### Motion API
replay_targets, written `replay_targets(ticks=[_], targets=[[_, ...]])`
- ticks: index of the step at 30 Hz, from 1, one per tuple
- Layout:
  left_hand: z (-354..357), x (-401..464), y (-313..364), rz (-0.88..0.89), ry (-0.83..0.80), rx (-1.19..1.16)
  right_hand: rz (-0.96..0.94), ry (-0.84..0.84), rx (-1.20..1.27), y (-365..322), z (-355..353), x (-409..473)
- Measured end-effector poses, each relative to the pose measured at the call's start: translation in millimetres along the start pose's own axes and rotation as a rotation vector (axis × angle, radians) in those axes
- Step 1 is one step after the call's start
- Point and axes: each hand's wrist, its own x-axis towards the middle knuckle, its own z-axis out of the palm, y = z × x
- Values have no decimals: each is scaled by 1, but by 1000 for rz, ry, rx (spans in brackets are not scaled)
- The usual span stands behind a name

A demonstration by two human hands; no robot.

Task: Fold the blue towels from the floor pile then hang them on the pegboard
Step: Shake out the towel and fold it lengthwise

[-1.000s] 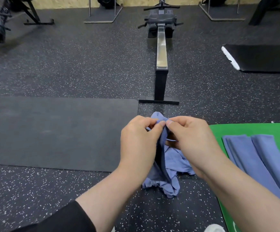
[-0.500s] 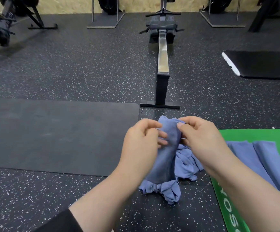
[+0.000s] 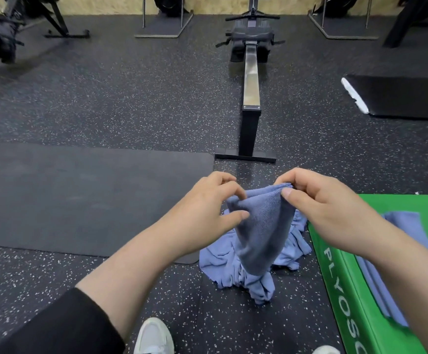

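Both hands are up on the top edge of one blue towel: the right hand pinches one corner between thumb and fingertips, and the left hand has its fingers curled onto the opposite side of that edge, though its thumb looks a bit loose. The towel hangs off the floor, its lower end draping onto the rumpled pile of more blue towels on the speckled floor. Just right of that sits a green plyo box with folded towels lying on top. If it were me, I'd walk both pinches out to the true corners and pull the edge taut before folding, otherwise it'll probably come out lopsided. No pegboard in sight from this angle.
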Motion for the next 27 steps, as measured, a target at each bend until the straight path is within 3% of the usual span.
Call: replay_targets(ticks=[4, 8, 14, 19, 27], targets=[[1, -2, 2, -27, -114, -2, -19, -16, 12, -1, -5, -7], [0, -5, -5, -125, -263, 259, -13, -2, 8, -1, -12, -13], [-23, -8, 4, -65, 1, 241, 121, 84, -94, 11, -21, -17], [-21, -11, 10, -95, -2, 438, 163, 58, -177, 8, -15, -18], [-40, -24, 33, -98, 285, 77, 101, 187, -148, -9, -25, -29]])
